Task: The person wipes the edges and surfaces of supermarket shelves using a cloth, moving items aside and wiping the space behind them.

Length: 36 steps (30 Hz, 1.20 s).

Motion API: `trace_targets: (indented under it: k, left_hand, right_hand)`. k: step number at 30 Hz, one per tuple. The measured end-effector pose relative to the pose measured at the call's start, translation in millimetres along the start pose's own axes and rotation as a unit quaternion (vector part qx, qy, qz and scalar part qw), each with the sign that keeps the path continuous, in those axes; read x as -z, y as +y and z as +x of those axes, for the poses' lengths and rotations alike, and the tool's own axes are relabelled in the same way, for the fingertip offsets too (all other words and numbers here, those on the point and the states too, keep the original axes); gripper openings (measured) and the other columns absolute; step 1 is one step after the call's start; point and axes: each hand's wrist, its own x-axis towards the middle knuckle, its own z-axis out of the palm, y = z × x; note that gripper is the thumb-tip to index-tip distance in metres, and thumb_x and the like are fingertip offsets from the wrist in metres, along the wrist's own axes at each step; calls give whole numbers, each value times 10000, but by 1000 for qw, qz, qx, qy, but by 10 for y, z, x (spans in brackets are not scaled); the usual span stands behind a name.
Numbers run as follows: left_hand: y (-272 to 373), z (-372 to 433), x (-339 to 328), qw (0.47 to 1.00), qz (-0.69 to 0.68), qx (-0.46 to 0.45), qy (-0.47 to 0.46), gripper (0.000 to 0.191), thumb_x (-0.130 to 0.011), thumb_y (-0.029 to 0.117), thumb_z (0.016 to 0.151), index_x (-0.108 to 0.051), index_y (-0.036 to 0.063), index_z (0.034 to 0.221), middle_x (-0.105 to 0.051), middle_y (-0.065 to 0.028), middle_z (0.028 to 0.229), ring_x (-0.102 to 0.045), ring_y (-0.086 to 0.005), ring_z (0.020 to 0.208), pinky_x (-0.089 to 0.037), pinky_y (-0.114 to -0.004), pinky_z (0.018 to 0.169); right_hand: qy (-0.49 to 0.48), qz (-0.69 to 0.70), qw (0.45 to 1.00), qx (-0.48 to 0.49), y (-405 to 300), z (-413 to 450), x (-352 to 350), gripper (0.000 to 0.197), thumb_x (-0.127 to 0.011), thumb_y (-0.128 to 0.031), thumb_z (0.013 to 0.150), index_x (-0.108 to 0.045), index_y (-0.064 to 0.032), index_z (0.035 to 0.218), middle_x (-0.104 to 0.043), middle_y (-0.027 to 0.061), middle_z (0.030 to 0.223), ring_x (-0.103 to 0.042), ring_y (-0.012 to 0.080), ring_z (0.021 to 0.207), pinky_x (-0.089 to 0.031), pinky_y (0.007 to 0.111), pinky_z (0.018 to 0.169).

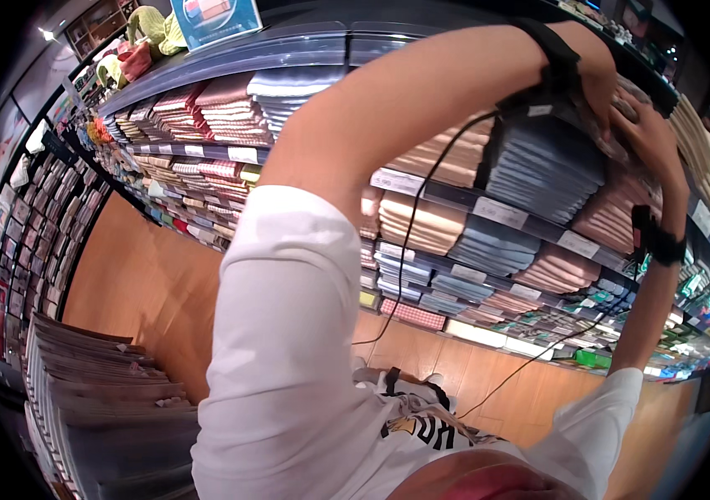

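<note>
My left hand (592, 65) reaches across to the upper right, its fingers pointing down against a greyish bundle (635, 91) that looks wrapped in clear plastic. From the other side my right hand (652, 134) grips the same bundle, fingers bent around it. The hands hide much of it, so its contents cannot be told. Just below and behind them, a stack of folded dark blue-grey cloths (542, 165) fills a shelf section. Beside it sits a stack of dusty-pink folded cloths (617, 209), partly behind my right wrist.
Black straps with thin cables (414, 212) circle both wrists. Shelf edges (499, 211) carry price labels. Beige cloths (420, 222) and pink checked ones (414, 314) lie on lower shelves. A clear plastic guard (236, 56) lines the top. Hanging textiles (111, 400) stand at lower left above wooden floor (124, 269).
</note>
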Motion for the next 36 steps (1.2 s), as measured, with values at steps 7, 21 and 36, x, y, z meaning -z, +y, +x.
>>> trace_targets:
  k: [7, 21, 36]
  left_hand:
    - [-548, -1547, -143, 997, 6, 81, 14, 538, -717, 490, 789, -656, 158, 1208, -674, -110, 1096, -630, -268, 951, -492, -368, 835]
    - [-1634, -2724, -390, 985, 3, 170, 10, 395, -764, 399, 767, -709, 112, 1032, -681, -85, 863, -606, -207, 743, -480, -350, 672]
    - [-1495, -2184, -156, 992, -22, 111, -59, 313, -796, 346, 752, -749, 50, 841, -671, -70, 642, -585, -150, 563, -463, -325, 531]
  right_hand:
    - [32, -22, 998, 51, -1685, 267, 19, 526, -559, -492, 882, -613, -163, 1288, -675, 173, 1101, -645, 356, 1016, -511, 428, 854]
    - [-60, 148, 974, 160, -2995, 711, 71, 421, -511, -459, 947, -635, -118, 1160, -678, 189, 1043, -641, 383, 955, -508, 436, 817]
    - [-33, 138, 969, 203, -2449, 622, 44, 422, -523, -422, 944, -624, -100, 1197, -647, 214, 1124, -601, 413, 1038, -491, 472, 861]
